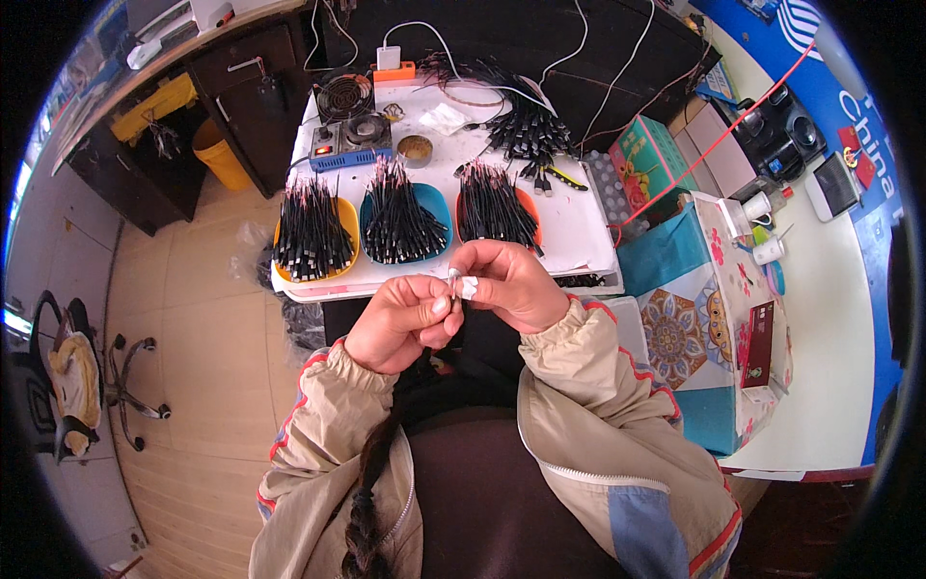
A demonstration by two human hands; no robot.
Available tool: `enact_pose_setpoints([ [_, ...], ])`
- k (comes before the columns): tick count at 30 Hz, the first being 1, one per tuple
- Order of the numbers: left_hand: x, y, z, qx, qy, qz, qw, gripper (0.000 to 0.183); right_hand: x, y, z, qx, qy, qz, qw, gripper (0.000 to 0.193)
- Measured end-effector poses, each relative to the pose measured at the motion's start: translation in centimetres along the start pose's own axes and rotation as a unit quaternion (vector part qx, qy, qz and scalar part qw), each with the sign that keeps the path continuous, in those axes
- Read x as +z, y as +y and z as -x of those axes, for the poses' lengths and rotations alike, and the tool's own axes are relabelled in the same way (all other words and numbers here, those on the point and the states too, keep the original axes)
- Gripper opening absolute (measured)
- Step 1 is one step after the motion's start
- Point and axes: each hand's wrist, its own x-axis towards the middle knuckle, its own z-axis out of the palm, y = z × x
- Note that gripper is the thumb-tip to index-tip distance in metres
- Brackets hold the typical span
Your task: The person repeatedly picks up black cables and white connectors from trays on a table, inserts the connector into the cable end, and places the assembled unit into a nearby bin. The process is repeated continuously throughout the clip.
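Left hand (400, 323): drawn in narrow, pinching a small thin piece (454, 282) between thumb and finger
Right hand (511, 288): narrow too, meeting the left at the same piece; white wrap (470, 288) around one digit
Piece at the fingertips: held up by the near edge of the white counter (410, 104); too small and covered to tell its kind
Work in hand: apparently midway on this one piece, not yet set down
Cables in trays: grouped into three lots, so probably that much done; finished or waiting, cannot tell
Loose cable heap (529, 135): outside any tray at the back, perhaps left to deal with
Yellow tray (356, 220): packed with black cables (313, 232), connectors toward the near side, pinkish wire ends toward the far side
Teal tray (443, 214): packed likewise, in the middle
Orange tray (530, 203): packed likewise, rightmost
Round tin (415, 149): behind the trays, brownish inside, contents unclear
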Motion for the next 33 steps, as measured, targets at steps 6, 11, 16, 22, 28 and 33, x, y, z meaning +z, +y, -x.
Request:
enact_pose_setpoints([
  [6, 0.1, -0.8, -0.5, 0.098, 0.066, -0.068, 0.991, 0.011, 0.4, 0.7, 0.0, 0.028, 0.043, -0.085, 0.995, 0.01],
  [11, 0.4, -1.1, -0.3, 0.116, 0.174, -0.275, 0.938, 0.014, -0.6, 1.2, -0.3, 0.007, 0.069, 0.016, 0.997, 0.009],
  [16, 0.5, -2.1, -0.9, 0.174, 0.201, -0.365, 0.892, 0.013, -1.1, 3.5, -1.1, 0.15, -0.006, -0.295, 0.944, 0.023],
  [22, -0.7, -1.8, -1.3, 0.158, 0.228, -0.295, 0.914, 0.014, -6.4, 1.7, -1.8, -0.062, 0.184, 0.314, 0.93, 0.025],
  [28, -1.3, -2.0, -1.9, 0.148, 0.228, -0.232, 0.934, 0.015, -11.9, 1.4, 0.3, 0.015, 0.315, 0.722, 0.616, 0.017],
  [33, -1.3, -2.5, -2.2, 0.136, 0.242, -0.211, 0.937, 0.015, -11.6, 1.9, 0.3, -0.054, 0.37, 0.675, 0.636, 0.013],
])
